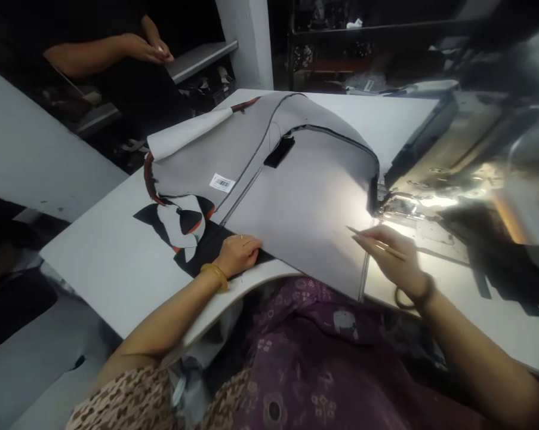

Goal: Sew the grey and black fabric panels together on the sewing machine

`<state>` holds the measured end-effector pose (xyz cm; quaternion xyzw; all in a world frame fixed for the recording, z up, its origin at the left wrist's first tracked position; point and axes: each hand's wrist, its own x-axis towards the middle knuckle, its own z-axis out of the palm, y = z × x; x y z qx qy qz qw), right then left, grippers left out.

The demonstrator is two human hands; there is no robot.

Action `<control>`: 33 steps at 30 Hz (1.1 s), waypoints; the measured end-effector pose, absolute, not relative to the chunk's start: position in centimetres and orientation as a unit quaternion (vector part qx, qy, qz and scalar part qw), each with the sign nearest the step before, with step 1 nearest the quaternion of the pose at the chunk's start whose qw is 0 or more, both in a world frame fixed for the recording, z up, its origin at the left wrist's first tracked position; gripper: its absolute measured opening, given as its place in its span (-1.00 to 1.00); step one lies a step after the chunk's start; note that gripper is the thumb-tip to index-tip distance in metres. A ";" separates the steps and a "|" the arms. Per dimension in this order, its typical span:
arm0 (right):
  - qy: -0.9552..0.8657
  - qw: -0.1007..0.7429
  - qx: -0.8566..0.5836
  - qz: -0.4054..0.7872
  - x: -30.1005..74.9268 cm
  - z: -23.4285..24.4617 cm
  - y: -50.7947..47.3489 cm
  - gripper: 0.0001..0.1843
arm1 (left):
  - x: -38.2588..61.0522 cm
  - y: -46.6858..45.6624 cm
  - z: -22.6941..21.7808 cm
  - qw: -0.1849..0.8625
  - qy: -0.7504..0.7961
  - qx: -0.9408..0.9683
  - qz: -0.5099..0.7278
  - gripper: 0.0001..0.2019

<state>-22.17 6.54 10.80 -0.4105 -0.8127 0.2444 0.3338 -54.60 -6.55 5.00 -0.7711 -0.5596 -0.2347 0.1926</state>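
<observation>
A large grey fabric piece [305, 191] with dark edging lies across the white table, its right edge at the sewing machine's needle area [381, 206]. My left hand [237, 254] is closed at the near left edge of this piece, fingers curled over the dark fabric there. My right hand [392, 257] is closed around a thin pointed tool [353, 230], which looks like tweezers, above the right side of the piece. A black strip [279, 152] and a white barcode label [222, 183] are on the grey fabric. Black, white and orange flaps [184, 224] bunch at its left.
The lit sewing machine [452, 161] takes up the right side. Dark strips [484, 257] hang over the table [103, 257] beside it. Across the table stands another person, whose hands [150, 49] are together. Shelves [332, 48] with materials and a pale pillar [251, 42] are behind.
</observation>
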 end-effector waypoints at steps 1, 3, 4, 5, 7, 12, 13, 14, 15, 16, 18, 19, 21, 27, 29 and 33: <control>-0.806 0.335 -0.392 0.290 -24.9 10.9 7.3 -0.69 | -55.1 -6.8 5.0 0.189 -0.561 -0.771 -0.236 -0.86; -0.799 0.336 -0.372 0.332 -29.6 11.2 9.1 -0.63 | -55.9 -7.4 4.9 0.182 -0.562 -0.769 -0.245 -0.85; -0.802 0.333 -0.376 0.323 -31.4 11.2 9.9 -0.61 | -56.2 -7.6 4.8 0.176 -0.562 -0.768 -0.252 -0.85; -0.806 0.331 -0.388 0.301 -32.8 11.3 10.7 -0.61 | -56.3 -7.8 4.7 0.169 -0.561 -0.768 -0.259 -0.84; -0.812 0.320 -0.423 0.245 -34.6 11.1 11.6 -0.62 | -56.5 -7.9 4.7 0.157 -0.561 -0.768 -0.267 -0.84; -0.871 0.185 -0.386 0.243 -34.6 9.9 11.5 -0.62 | -56.3 -7.9 4.9 0.144 -0.560 -0.774 -0.257 -0.86; -0.872 0.175 -0.388 0.239 -34.4 9.8 11.5 -0.62 | -56.3 -7.9 4.9 0.143 -0.557 -0.777 -0.254 -0.86; -0.867 0.182 -0.400 0.235 -34.3 9.7 11.6 -0.62 | -56.3 -7.9 5.0 0.144 -0.555 -0.779 -0.254 -0.86; -0.857 0.204 -0.414 0.230 -34.4 9.7 11.8 -0.62 | -56.2 -7.9 5.0 0.145 -0.554 -0.780 -0.254 -0.86; -0.848 0.229 -0.422 0.227 -34.8 9.7 12.1 -0.63 | -56.1 -7.9 5.1 0.146 -0.554 -0.779 -0.255 -0.86; -0.846 0.259 -0.405 0.231 -35.7 9.9 12.4 -0.63 | -56.0 -7.9 5.2 0.147 -0.555 -0.778 -0.256 -0.86; -0.848 0.265 -0.389 0.244 -36.0 10.2 12.4 -0.63 | -56.0 -8.0 5.2 0.146 -0.556 -0.777 -0.256 -0.87; -0.837 0.287 -0.368 0.284 -35.8 11.0 12.0 -0.63 | -56.1 -8.0 5.2 0.142 -0.561 -0.775 -0.255 -0.87; -0.779 0.350 -0.474 0.214 -24.8 12.8 8.7 -0.58 | -56.8 -8.3 4.9 0.144 -0.575 -0.772 -0.230 -0.85; -0.802 0.284 -0.508 0.135 -19.4 12.1 7.1 -0.65 | -56.5 -8.7 5.2 0.168 -0.585 -0.773 -0.180 -0.87; -0.750 0.095 -0.653 -0.038 -8.9 10.9 4.4 -0.73 | -55.8 -9.3 6.4 0.194 -0.606 -0.770 -0.054 -0.78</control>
